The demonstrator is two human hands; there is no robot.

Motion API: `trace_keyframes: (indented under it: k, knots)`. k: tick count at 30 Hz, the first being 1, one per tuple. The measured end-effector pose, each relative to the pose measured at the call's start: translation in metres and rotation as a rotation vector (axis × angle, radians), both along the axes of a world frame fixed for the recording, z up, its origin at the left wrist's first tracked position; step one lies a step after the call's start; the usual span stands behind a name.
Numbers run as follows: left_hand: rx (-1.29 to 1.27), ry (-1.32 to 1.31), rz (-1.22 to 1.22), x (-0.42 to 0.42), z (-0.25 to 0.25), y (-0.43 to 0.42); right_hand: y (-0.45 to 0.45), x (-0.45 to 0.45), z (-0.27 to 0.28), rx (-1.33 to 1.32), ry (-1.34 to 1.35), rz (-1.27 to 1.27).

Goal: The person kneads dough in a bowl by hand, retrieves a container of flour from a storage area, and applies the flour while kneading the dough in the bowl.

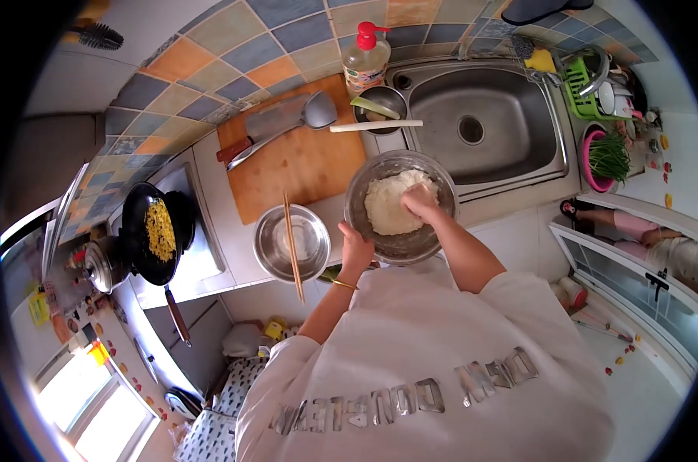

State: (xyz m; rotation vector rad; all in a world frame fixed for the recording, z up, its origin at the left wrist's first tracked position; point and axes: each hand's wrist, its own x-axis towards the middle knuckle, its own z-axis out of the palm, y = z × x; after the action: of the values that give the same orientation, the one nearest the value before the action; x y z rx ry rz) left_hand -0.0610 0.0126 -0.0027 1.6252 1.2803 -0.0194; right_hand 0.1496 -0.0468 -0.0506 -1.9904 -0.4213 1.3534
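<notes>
One long tabletop (pixel 237 245) carries the big metal bowl (pixel 391 248), which sits at the near edge, by the person's tummy. The sink (pixel 480 92) is behind the big metal bowl, to its right. The wooden board (pixel 310 169) is behind it, to its left. The black pan (pixel 136 231), with yellow food (pixel 160 229) in it, is well to the left of it. The small metal bowl (pixel 268 248) is just left of it. A white floury heap (pixel 387 204) lies inside the big metal bowl. The left hand (pixel 357 246) holds the big metal bowl by its near left side. The right hand (pixel 420 202) is inside it, down in the heap, fingers bent; I cannot tell if they pinch any. Two chopsticks (pixel 293 246) lie across the small metal bowl, left of the big one.
</notes>
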Motion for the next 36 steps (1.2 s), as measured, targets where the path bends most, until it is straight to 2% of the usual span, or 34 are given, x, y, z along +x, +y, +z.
trace_keyframes:
  k: [1,2,5,8,10,13,14,16,19,22,25,28,31,34,36]
  knots:
    - [0.073,-0.037,-0.011,0.001,-0.001,0.0,0.005,0.004,0.0,-0.071,0.09,-0.059]
    - [0.025,-0.032,0.005,0.002,-0.002,0.002,0.01,0.008,0.0,-0.141,0.179,-0.119]
    - [-0.059,-0.018,0.026,0.004,0.015,0.002,0.013,0.004,0.014,-0.089,0.186,-0.179]
    - [0.012,-0.006,0.007,0.002,0.013,0.0,0.008,0.002,0.014,-0.057,0.076,-0.088]
    - [0.066,0.014,-0.01,0.004,0.009,0.0,0.005,-0.01,0.029,0.045,0.043,-0.041]
    - [0.003,0.0,0.025,0.002,0.0,-0.001,0.0,-0.04,0.065,0.141,0.055,0.099]
    - [0.001,0.006,0.026,0.002,-0.004,-0.002,-0.001,-0.05,0.063,0.107,0.212,0.039]
    - [0.024,0.023,0.007,0.003,0.002,0.0,0.006,-0.063,0.068,-0.022,0.309,-0.023]
    - [-0.031,0.051,0.014,0.005,0.005,0.001,0.01,-0.075,0.014,-0.117,0.43,-0.066]
    - [-0.068,0.088,0.008,0.007,0.017,0.005,0.017,-0.079,-0.002,-0.1,0.101,0.261]
    - [-0.018,0.066,-0.018,0.001,0.013,-0.002,0.029,-0.082,0.012,-0.145,-0.014,0.234]
    - [0.007,0.057,-0.01,0.002,0.011,0.0,0.031,-0.093,0.012,0.012,-0.171,-0.005]
    - [0.002,0.074,-0.014,-0.001,0.009,-0.002,0.026,-0.093,-0.004,0.014,-0.133,0.019]
    - [0.04,0.065,-0.017,0.004,0.007,0.0,0.017,-0.095,-0.01,0.136,-0.309,0.184]
    - [0.043,0.05,-0.019,0.002,0.007,-0.003,0.002,-0.103,0.002,0.215,-0.384,0.205]
